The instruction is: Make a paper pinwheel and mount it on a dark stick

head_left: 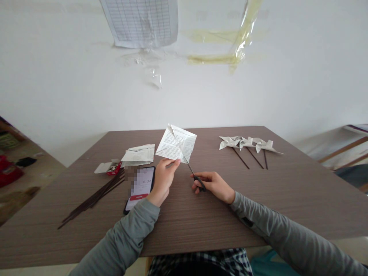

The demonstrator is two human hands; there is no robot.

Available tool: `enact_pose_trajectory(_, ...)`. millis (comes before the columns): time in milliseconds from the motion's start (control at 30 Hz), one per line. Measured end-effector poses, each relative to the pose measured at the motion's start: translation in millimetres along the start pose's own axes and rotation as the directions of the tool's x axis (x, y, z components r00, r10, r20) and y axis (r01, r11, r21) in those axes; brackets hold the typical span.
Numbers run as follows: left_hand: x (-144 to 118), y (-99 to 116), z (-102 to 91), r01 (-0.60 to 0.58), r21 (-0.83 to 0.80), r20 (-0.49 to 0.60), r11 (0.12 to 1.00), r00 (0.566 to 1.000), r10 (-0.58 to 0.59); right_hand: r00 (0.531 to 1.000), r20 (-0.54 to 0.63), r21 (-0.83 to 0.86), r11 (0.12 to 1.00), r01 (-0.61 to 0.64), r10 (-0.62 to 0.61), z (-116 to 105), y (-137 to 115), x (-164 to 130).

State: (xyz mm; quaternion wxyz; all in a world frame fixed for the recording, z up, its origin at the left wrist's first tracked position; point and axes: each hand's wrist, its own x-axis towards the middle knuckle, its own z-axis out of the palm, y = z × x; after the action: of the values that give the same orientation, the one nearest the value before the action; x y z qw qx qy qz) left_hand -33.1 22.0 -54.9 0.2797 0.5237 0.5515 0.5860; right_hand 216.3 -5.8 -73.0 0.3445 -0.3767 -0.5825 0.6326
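The left hand [163, 180] pinches the lower corner of a square of printed paper [176, 143] between thumb and fingers, holding it raised above the middle of the desk [201, 218], tilted toward the far edge. The right hand [212, 184] grips a pair of scissors [195, 175], its fingers through the dark handles, with the thin blades pointing up and leftward into the lower edge of the paper, just beside the left fingertips. Both arms wear grey sleeves and come in from the near edge.

A phone [140, 188] with a lit screen lies flat just left of the left wrist. Beyond it, toward the far left corner, sits a small stack of printed sheets [138, 154], and next to that a small open box [107, 167]. A bundle of thin dark sticks [92, 199] lies slanted toward the left edge. Near the far right corner, three paper pinwheels [247, 143] on dark sticks lie side by side
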Motion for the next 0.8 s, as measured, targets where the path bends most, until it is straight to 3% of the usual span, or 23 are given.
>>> enact_pose_trajectory(800,-3.4,6.5,0.3,-0.001,-0.004,0.013,1.0,1.0,0.001,1.0,0.017,-0.016,1.0,0.013,-0.012,-1.7,3.1,0.2)
